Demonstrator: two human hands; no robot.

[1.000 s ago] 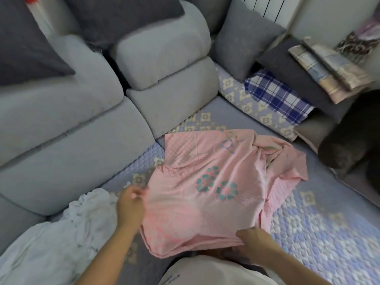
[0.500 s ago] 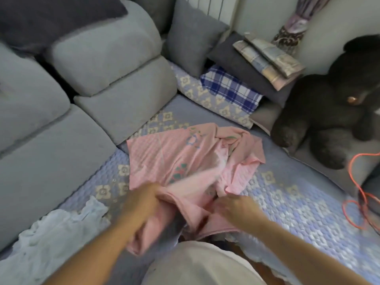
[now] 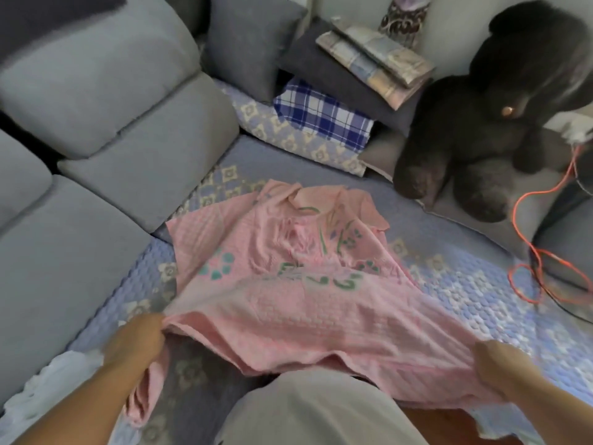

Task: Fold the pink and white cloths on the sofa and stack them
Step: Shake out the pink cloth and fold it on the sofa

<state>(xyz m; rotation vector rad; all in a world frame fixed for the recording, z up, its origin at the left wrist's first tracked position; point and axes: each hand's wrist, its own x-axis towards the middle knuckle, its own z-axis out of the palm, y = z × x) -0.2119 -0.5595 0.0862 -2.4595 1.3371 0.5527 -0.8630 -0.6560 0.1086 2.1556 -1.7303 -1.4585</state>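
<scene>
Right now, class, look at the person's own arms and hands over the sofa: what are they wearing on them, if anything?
Nothing shows on either. The left hand and right hand are bare, with no gloves, rings or watch visible, though the image is blurred. Both forearms are bare to the frame's edge, with no sleeve in view.

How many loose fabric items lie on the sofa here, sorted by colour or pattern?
Pink: 1, pink cloth, gripped by left hand and right hand
White: 1, white cloth
Blue-and-white check: 1, checked cloth
Pale plaid: 1, folded plaid cloth
Total: 4
</scene>
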